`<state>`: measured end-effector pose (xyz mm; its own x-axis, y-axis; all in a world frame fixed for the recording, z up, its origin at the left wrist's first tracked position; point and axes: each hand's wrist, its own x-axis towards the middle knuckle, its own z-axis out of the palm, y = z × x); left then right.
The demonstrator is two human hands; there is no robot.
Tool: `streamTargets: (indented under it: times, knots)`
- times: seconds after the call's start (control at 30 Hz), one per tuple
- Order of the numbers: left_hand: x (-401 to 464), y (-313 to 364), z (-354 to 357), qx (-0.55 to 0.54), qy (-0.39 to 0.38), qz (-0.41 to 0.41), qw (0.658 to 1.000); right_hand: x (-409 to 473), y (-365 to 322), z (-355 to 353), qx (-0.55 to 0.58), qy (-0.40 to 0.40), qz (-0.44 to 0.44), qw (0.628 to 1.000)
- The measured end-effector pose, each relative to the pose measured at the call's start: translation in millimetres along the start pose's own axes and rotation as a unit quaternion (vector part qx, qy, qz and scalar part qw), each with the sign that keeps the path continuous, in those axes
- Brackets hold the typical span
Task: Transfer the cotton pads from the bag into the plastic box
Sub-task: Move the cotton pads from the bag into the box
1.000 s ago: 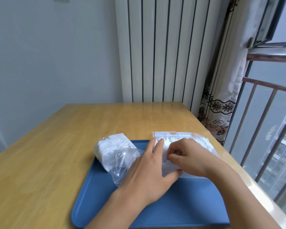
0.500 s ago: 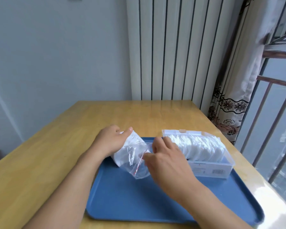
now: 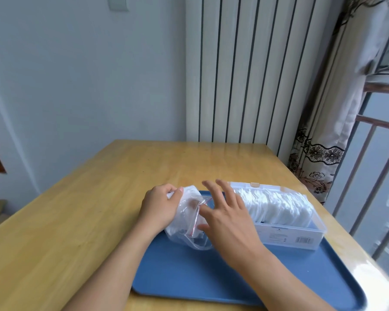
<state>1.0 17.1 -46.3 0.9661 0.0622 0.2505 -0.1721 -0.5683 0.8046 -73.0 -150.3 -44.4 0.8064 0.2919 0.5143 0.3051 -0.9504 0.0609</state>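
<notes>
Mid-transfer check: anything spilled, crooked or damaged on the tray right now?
Nothing stands out. The plastic box sits flat on the blue tray with its cotton pads in a neat row. The left hand holds the crumpled bag; the right hand hovers open beside it. No loose pads visible.

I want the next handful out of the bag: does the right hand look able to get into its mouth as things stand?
Probably yes. The right hand, fingers spread, hovers right at the bag, which the left hand grips at its far end. Nothing lies between them, though whether the mouth is open is unclear.
</notes>
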Motion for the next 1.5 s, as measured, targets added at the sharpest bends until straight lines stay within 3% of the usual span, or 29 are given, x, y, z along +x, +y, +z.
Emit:
streamTargets:
  times: [0.23, 0.47, 1.27, 1.5]
  knots:
    - [-6, 4, 0, -0.003, -0.004, -0.026, 1.0, 1, -1, -7, 0.041, 0.026, -0.038, 0.998]
    - [-14, 8, -2, -0.005, 0.007, -0.033, 0.999, -5, -8, -2, -0.02, -0.012, -0.013, 1.0]
    - [-5, 7, 9, 0.04, 0.078, -0.01, 0.996, 6, 12, -3, 0.085, 0.045, -0.079, 0.992]
    - [3, 5, 10, 0.021, 0.129, -0.028, 0.991, -4, 28, -21, 0.218, 0.063, -0.093, 0.969]
